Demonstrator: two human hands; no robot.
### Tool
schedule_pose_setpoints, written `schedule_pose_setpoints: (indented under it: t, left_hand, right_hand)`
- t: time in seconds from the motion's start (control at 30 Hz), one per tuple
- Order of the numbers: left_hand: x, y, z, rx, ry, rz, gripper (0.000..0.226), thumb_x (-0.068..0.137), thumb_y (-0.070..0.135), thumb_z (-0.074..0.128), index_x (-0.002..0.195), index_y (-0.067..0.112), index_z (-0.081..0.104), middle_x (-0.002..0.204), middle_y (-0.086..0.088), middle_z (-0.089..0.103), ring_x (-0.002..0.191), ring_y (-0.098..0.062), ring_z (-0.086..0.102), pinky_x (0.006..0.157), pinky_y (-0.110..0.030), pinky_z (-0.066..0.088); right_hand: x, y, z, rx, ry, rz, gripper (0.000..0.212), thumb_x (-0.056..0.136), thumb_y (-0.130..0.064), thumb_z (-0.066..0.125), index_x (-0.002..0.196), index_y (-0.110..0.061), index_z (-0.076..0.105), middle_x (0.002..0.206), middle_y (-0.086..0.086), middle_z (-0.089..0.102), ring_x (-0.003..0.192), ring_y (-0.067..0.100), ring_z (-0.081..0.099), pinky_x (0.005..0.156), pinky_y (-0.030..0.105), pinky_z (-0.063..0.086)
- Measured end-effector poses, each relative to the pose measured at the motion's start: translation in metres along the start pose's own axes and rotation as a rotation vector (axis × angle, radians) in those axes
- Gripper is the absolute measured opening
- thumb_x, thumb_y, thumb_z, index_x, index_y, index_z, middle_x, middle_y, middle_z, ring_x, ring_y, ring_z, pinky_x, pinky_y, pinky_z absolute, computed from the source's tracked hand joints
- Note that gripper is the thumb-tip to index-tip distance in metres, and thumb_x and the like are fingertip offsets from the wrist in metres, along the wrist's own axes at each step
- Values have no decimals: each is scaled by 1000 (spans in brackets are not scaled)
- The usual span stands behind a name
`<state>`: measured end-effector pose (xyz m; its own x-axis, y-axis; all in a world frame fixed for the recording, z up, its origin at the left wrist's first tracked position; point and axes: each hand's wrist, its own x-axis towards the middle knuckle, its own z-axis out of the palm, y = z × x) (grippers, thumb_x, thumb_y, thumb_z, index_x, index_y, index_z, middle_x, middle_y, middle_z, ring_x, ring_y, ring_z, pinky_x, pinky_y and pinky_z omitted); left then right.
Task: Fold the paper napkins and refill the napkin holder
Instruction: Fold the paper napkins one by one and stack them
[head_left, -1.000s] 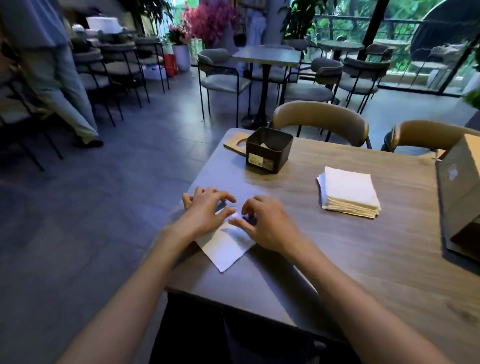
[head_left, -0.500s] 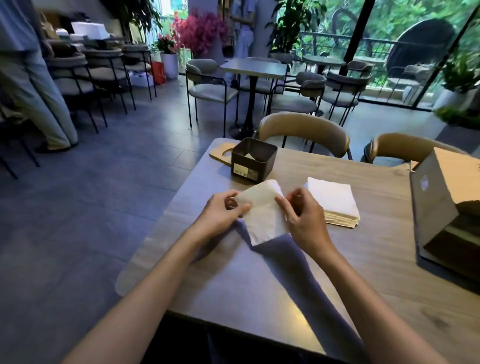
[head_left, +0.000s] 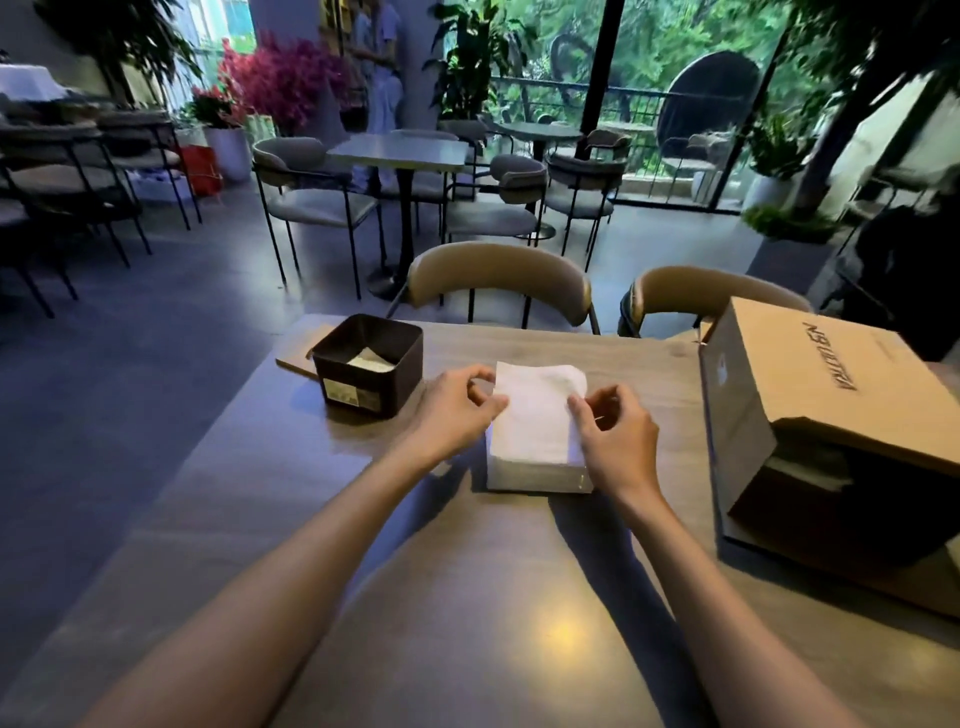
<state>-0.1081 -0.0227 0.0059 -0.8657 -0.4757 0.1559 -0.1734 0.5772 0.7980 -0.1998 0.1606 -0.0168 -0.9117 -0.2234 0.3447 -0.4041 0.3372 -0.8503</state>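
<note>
Carried over the stack (head_left: 537, 475), napkin (head_left: 535, 410) pinched by left hand (head_left: 457, 410), right hand (head_left: 615, 439).

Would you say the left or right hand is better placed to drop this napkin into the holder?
Left, probably. Both hands pinch the napkin, but the left hand is on the side nearer the napkin holder; the right hand would cross over.

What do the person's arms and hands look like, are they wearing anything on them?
Both forearms are bare from the bottom edge of the picture to the wrists, with no sleeves showing. The left hand and right hand show no gloves, watch, bracelet or rings.
</note>
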Motion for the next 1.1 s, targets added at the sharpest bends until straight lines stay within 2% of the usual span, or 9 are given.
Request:
schedule_pose_setpoints:
  t: [0.1, 0.23, 0.37, 0.47, 0.57, 0.63, 0.7, 0.77, 1.1]
  left_hand:
    - [10, -9, 16, 111, 10, 17, 34, 92, 37, 68, 124, 33, 60, 71, 12, 65, 68, 7, 61, 56, -14, 45]
    - [10, -20, 28, 170, -41, 15, 51, 92, 33, 66, 139, 33, 48, 78, 7, 65, 83, -17, 65, 83, -42, 56]
    - [5, -22, 34, 370, 11, 102, 58, 94, 32, 62, 146, 34, 36, 114, -4, 57, 108, -26, 57, 96, -42, 47]
    - [9, -12, 42, 538, 132, 255, 51, 95, 27, 58, 144, 30, 44, 130, -3, 48, 119, -24, 47, 98, -37, 33]
    - [15, -4, 50, 644, 29, 391, 40, 99, 25, 49, 139, 24, 51, 144, -2, 45, 133, -23, 41, 106, -35, 27]
    - [15, -11, 57, 705, -139, 400, 44, 104, 27, 39, 147, 18, 41, 154, -4, 38, 144, -25, 32, 114, -36, 23]
    - [11, -23, 63, 672, -249, 312, 52, 108, 29, 26, 157, 14, 22, 165, -4, 21, 152, -23, 16, 121, -35, 15]
    - [8, -32, 67, 600, -240, 270, 54, 108, 30, 20, 159, 16, 12, 168, -1, 10, 154, -18, 6, 124, -32, 7]
    - [5, -36, 68, 556, -230, 269, 54, 108, 34, 17, 160, 19, 14, 168, 2, 11, 154, -13, 5, 125, -34, 6]
  right_hand:
    - [7, 11, 3, -69, 1, -8, 19, 91, -31, 73, 86, -18, 61, 76, -10, 63, 72, 6, 59, 67, 33, 52]
    - [9, 21, 7, -202, -70, -22, 16, 90, -26, 72, 90, -17, 60, 80, -5, 64, 81, 21, 61, 81, 43, 50]
    - [9, 21, 12, -459, -103, -82, 19, 90, -22, 68, 107, -20, 62, 108, 1, 58, 110, 24, 50, 89, 38, 32]
    - [14, 9, 17, -507, -131, -210, 25, 93, -18, 61, 118, -20, 62, 120, 2, 58, 116, 24, 50, 92, 36, 31]
    - [16, 5, 24, -548, -304, -371, 34, 100, -22, 50, 134, -17, 57, 132, 3, 60, 126, 23, 51, 104, 37, 32]
    - [11, 12, 29, -582, -443, -346, 42, 106, -25, 39, 147, -19, 46, 146, 1, 52, 139, 19, 43, 115, 37, 26]
    - [8, 23, 33, -628, -501, -289, 49, 109, -30, 29, 157, -20, 32, 161, -4, 37, 151, 14, 25, 122, 35, 16]
    - [8, 27, 35, -653, -510, -296, 52, 109, -33, 25, 160, -21, 24, 165, -6, 27, 154, 13, 16, 125, 35, 11]
    - [9, 32, 39, -693, -548, -272, 55, 110, -33, 19, 162, -16, 13, 169, -1, 12, 156, 13, 4, 126, 38, 4]
